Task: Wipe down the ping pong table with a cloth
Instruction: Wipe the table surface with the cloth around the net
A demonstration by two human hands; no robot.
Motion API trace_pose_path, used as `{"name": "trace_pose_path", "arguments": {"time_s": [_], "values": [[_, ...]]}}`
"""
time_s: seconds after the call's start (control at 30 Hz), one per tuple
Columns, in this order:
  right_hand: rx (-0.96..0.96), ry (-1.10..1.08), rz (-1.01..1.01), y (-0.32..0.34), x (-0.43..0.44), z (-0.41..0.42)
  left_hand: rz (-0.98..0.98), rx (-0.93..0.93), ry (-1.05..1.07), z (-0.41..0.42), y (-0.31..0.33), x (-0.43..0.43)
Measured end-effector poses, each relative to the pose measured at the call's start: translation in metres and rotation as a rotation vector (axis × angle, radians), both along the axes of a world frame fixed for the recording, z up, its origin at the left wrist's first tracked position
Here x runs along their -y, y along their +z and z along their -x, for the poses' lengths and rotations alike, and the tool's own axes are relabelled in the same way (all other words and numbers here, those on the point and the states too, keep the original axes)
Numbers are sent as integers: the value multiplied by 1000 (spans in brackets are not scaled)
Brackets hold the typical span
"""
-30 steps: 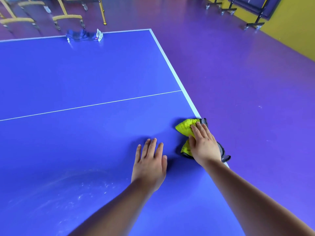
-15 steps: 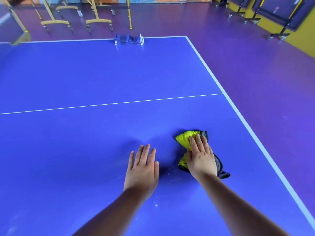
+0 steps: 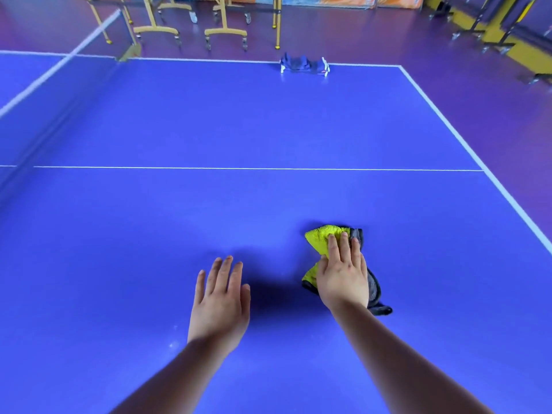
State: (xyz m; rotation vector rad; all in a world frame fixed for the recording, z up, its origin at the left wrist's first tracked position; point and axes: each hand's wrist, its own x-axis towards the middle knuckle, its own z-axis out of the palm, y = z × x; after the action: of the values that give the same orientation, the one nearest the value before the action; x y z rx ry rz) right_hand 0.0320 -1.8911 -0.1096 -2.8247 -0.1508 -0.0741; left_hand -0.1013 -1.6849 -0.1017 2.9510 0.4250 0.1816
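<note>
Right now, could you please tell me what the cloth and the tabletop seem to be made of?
Cloth: probably plush microfibre, yellow on one face, grey on the other; its fuzzy pile shows. Tabletop: seemingly a hard painted board, smooth with a soft sheen; light reflects faintly and the white lines are crisp.

Floor: glossy purple sports flooring [image 3: 493,94], smooth, with soft sheen, running to the far and right-hand walls. Far side: yellow tubular metal frames on small castors [image 3: 225,33], several side by side, their uprights cut off by the top edge. Behind them: orange and blue panels [image 3: 343,0] along the foot of the far wall. Right side: yellow painted wall [image 3: 525,56]; in front of it, a row of dark blue folded boards on black wheeled stands [image 3: 478,22]. Light: bright and even.
</note>
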Motion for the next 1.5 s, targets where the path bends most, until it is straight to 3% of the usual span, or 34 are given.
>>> {"name": "trace_pose_path", "arguments": {"time_s": [0.23, 0.87, 1.5], "values": [[61, 5, -5, -4, -82, 25, -27, -5, 51, 34, -6, -55], [123, 66, -19, -15, -176, 60, -8, -19, 155, 58, -4, -116], [121, 211, -29, -12, -473, 178, -50, -42, 323, 218, -10, -384]]}}
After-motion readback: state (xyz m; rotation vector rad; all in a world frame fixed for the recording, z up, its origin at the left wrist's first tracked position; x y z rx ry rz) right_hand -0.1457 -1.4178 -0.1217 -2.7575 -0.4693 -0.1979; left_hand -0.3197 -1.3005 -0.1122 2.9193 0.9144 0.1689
